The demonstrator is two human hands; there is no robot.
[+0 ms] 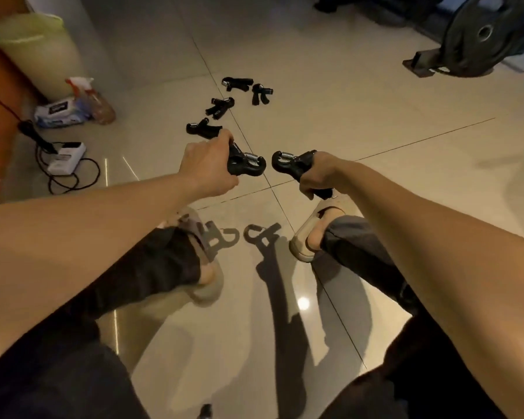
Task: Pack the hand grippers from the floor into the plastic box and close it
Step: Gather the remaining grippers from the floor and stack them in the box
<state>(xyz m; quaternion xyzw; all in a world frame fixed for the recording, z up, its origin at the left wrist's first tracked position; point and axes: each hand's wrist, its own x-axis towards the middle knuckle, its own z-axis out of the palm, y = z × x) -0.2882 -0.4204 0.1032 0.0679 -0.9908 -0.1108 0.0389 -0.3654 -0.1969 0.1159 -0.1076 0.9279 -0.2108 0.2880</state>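
Hands first: your left hand (208, 166) is clenched around the handles of one black hand gripper (246, 165), its coiled spring and hooked head sticking out to the right of your fist. Your right hand (316, 176) is wrapped just as tightly around a second hand gripper (288, 166), whose spring end points left, so the two heads face each other with a small gap between them, both held up off the tiled floor (360, 122).

Beyond your left hand, four more grippers lie loose on the tiles. The nearest gripper (202, 128) sits just past your left knuckles; a further one (220, 106) lies beyond that, and the last two, a far-left gripper (237, 83) and a far-right gripper (261, 93), rest well ahead of both hands, near each other.

Below your hands, your two feet in pale shoes (307, 234) stand apart on the floor, with the shadows of both held grippers falling between them. Well off to the left of your left hand are a white power strip (65, 157) with black cables and a spray bottle (93, 99). A weight plate (478, 34) stands far beyond your right hand.
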